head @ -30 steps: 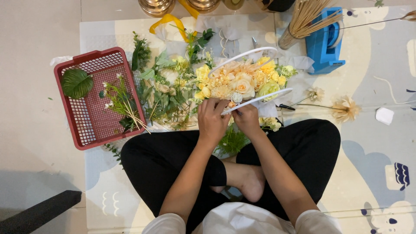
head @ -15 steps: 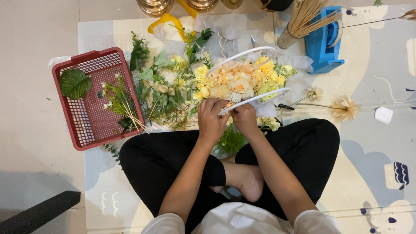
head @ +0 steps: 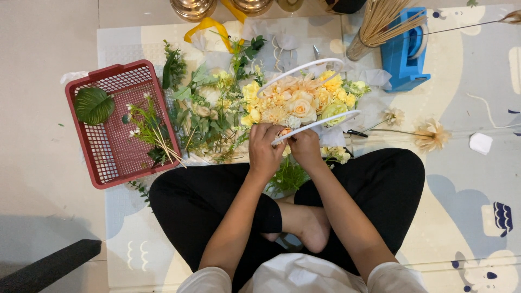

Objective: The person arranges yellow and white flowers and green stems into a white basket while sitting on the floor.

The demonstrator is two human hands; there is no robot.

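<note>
I sit cross-legged on a play mat with a flower arrangement point(head: 298, 103) of yellow and cream blooms in front of my knees. Two white curved handles point(head: 320, 122) arch over it. My left hand point(head: 265, 147) grips the near edge of the arrangement, fingers curled on the blooms beside the near handle. My right hand point(head: 304, 148) is closed right next to it, pinching at a small peach flower under the handle's end. Both hands touch each other.
A red plastic basket point(head: 87, 152) with a round green leaf point(head: 93, 104) and sprigs lies left. Loose greenery point(head: 201, 114) lies between basket and arrangement. A blue tape dispenser point(head: 407, 49), a bundle of sticks point(head: 380, 21) and dried flowers point(head: 431, 134) lie right.
Both hands stay at the near handle of the arrangement; only small finger shifts show. The arrangement has not visibly moved.
</note>
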